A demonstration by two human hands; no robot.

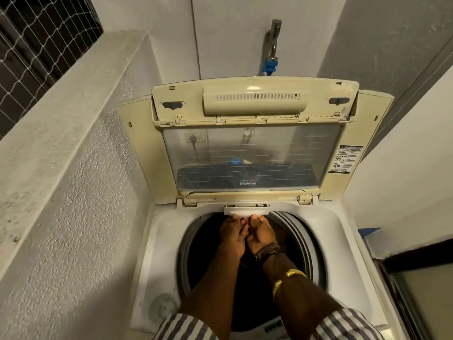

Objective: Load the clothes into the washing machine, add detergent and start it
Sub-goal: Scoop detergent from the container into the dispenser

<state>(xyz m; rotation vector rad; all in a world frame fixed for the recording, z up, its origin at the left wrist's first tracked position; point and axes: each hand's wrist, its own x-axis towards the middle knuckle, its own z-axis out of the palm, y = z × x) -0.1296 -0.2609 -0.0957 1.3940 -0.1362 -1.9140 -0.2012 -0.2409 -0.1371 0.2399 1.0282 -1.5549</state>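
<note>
A white top-loading washing machine [335, 231] stands below me with its yellowed lid [250, 133] folded up against the back wall. The drum [208, 273] is dark inside and I cannot make out any clothes in it. At the back rim of the opening sits a small white detergent drawer [245, 210]. My left hand [231, 238] and my right hand [262, 235] are side by side over the drum, fingertips on the front edge of that drawer. No detergent container is in view.
A rough concrete parapet [73, 168] runs close along the left, with netting [36, 45] above it. A tap with a blue hose fitting [270, 65] is on the wall behind the lid. A white wall and a dark-framed door [416, 290] stand at the right.
</note>
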